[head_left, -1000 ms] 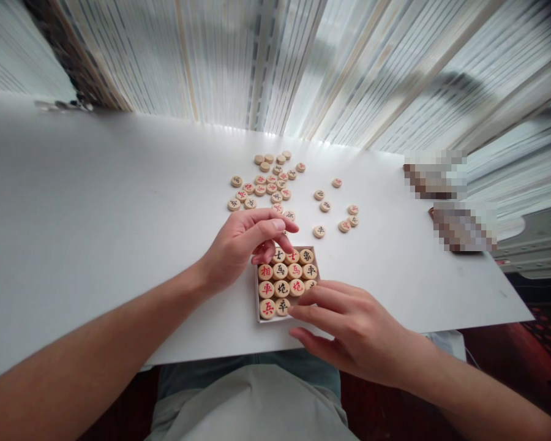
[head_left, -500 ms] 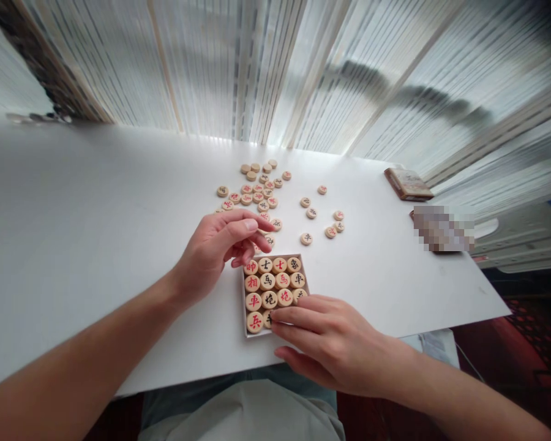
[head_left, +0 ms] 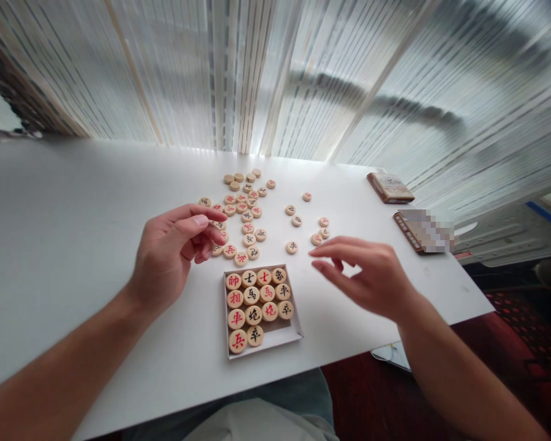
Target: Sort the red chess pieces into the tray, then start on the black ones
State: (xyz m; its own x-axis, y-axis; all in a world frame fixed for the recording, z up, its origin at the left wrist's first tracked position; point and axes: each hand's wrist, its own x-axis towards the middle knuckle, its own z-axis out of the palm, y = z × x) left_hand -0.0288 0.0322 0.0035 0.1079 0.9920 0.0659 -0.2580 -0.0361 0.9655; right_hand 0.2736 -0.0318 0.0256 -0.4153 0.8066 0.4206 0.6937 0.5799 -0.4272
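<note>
While both hands hang above the tabletop (head_left: pixel 96 245), left hand (head_left: pixel 165 254): fingers loosely curled, thumb close against the index finger, out beyond the far left corner of the box (head_left: pixel 284 334); whether anything is pinched there I cannot tell
Right hand (head_left: pixel 370 272): thumb and fingertips a narrow gap apart, nothing seen between them, to the right of the box and just short of a cluster of three discs (head_left: pixel 324 233)
Box: lidless and shallow, near the tabletop's front edge, with fourteen round pieces (head_left: pixel 253 295) lying characters up inside
Rows: three full ones of four from the far wall, then two pieces in the near left corner (bare box floor shows at the near right corner)
Columns: red, black, red, black from left to right
Loose pieces (head_left: pixel 247 217): scattered from the box's far wall towards the tabletop's back edge, some hidden by the left hand, a few near that edge showing plain faces
Flat cartons (head_left: pixel 390 187): two, by the tabletop's right edge, one partly pixelated
Curtain (head_left: pixel 179 73): striped, along the back edge
</note>
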